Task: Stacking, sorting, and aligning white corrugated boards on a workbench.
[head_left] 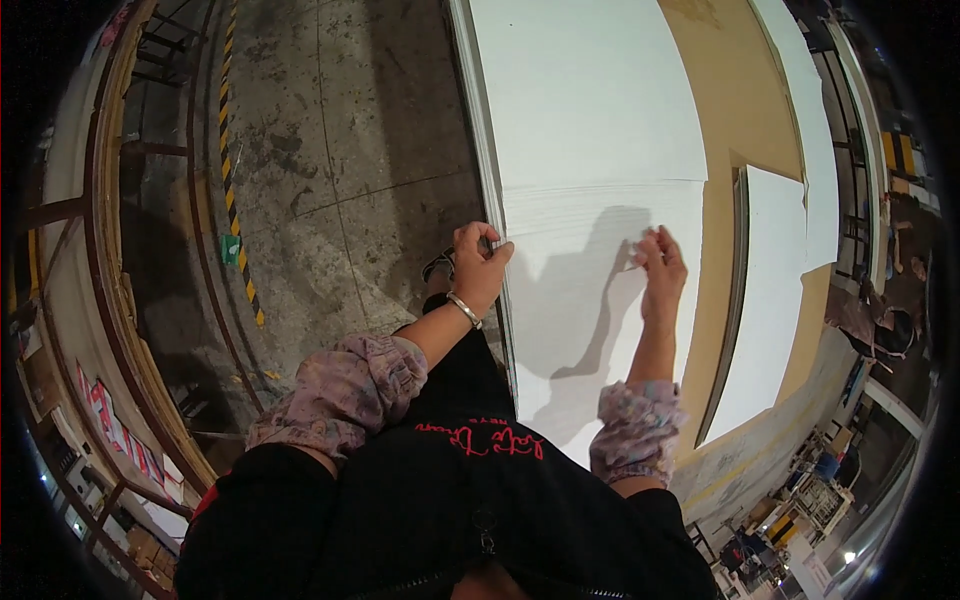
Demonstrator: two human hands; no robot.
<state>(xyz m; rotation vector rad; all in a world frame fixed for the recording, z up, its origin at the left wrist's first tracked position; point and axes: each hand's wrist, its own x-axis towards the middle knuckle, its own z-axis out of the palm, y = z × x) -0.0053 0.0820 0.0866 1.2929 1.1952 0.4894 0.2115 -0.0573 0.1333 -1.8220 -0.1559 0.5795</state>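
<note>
The head-worn fisheye looks steeply down from close above the chest (pixel 420 510) toward the white sheets (pixel 590 90).

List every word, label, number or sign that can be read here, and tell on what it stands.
Black garment: red chest lettering, which I leave uncopied.
Red-and-white banner, left: markings too blurred to read.
Green patch by the striped tape: any marks too small to read.
White sheet: no writing visible.
</note>
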